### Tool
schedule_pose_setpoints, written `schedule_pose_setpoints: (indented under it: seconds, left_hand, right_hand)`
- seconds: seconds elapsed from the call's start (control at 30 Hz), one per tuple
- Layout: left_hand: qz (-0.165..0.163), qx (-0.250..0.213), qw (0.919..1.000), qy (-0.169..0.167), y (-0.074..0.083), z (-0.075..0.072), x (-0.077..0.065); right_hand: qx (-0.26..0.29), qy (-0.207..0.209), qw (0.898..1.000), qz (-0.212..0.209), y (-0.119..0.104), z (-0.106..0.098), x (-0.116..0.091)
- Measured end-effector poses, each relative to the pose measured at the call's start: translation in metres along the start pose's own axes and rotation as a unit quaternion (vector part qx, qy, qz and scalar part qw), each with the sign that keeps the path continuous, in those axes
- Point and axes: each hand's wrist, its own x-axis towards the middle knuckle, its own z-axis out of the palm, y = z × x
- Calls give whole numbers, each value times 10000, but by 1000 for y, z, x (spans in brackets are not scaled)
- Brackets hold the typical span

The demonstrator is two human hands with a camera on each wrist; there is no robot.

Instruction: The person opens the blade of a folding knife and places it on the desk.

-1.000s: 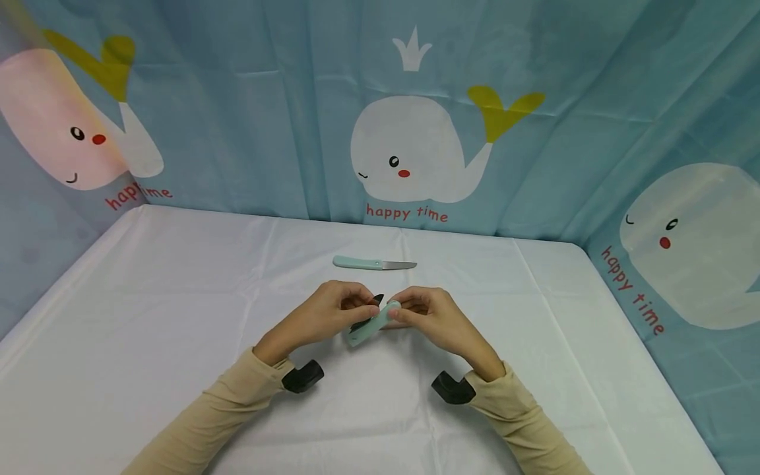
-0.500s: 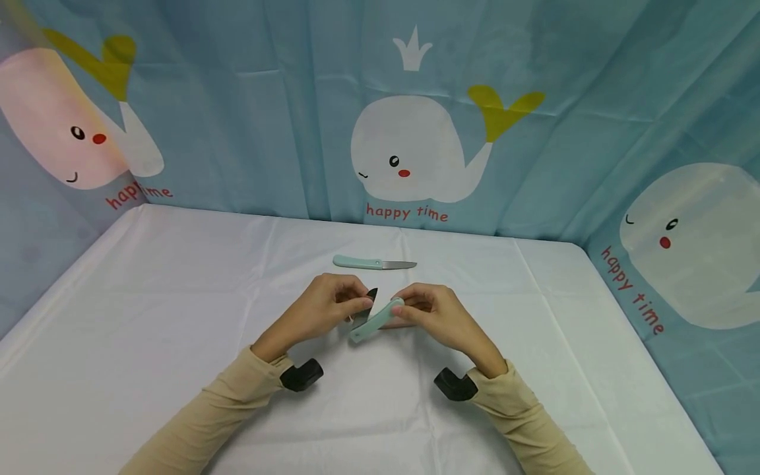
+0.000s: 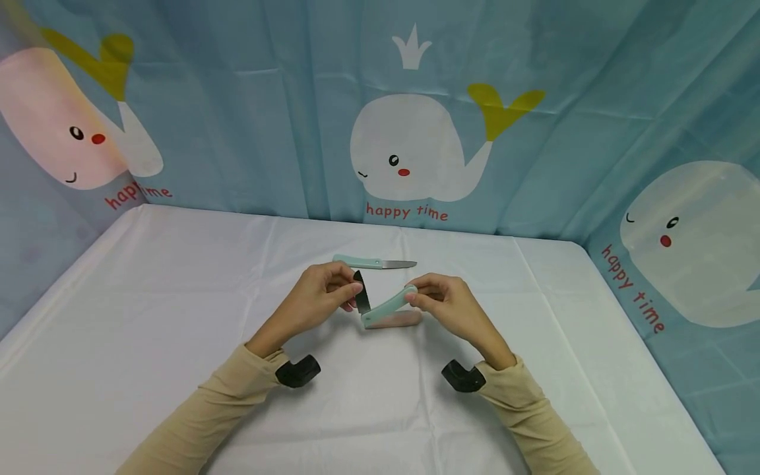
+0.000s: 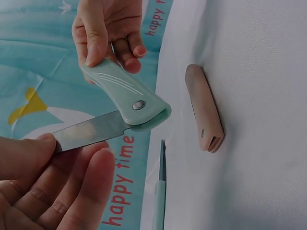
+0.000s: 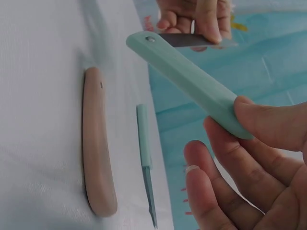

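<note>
Between my two hands a mint-green folding knife [image 3: 388, 307] is held above the table, its blade swung partway out at an angle to the handle. My left hand [image 3: 317, 293] pinches the blade [image 4: 91, 130] near its tip between thumb and fingers. At the far end of the handle [image 5: 187, 81], my right hand [image 3: 448, 300] grips it with thumb and forefinger, the other fingers loosely bent. Below them a pinkish-brown folding knife [image 4: 205, 108] lies folded on the white cloth. A second mint-green knife [image 3: 374, 262] lies behind the hands, blade out and pointing right.
A white cloth [image 3: 178, 297] covers the table. Teal curtains [image 3: 249, 132] printed with whales stand at the back and both sides. Black wrist mounts [image 3: 298, 371] sit at both cuffs.
The blade has swung farther out from the handle. Both hands have risen slightly and moved apart, bringing the pinkish-brown knife below into fuller view.
</note>
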Motion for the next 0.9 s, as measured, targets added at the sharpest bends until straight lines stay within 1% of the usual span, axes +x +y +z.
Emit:
schedule_pose_setpoints:
  seconds: [0.17,0.3,0.47,0.63,0.73,0.8,0.9]
  left_hand:
    - [78,-278,9996,32,-1,-2,0]
    - [109,-666,9976,141,-1,-3,1]
    - [130,-1201,9923,259,-2,-3,1]
    - [132,-1569,9864,473,-2,-2,1]
    - [133,-1794,9818,610,-2,-2,1]
    - [104,-1997,9774,694,-2,-2,1]
    - [38,-2402,9673,816,-3,0,1]
  right_hand:
    - [79,74,9999,79,4,-3,1]
    - [178,115,9997,90,5,-7,2]
    - [224,177,9995,138,6,-11,2]
    - [314,231,9989,251,8,-15,3]
    - [315,255,9988,262,9,-17,3]
    - [298,255,9989,273,9,-19,3]
    - [261,243,9989,290,9,-21,3]
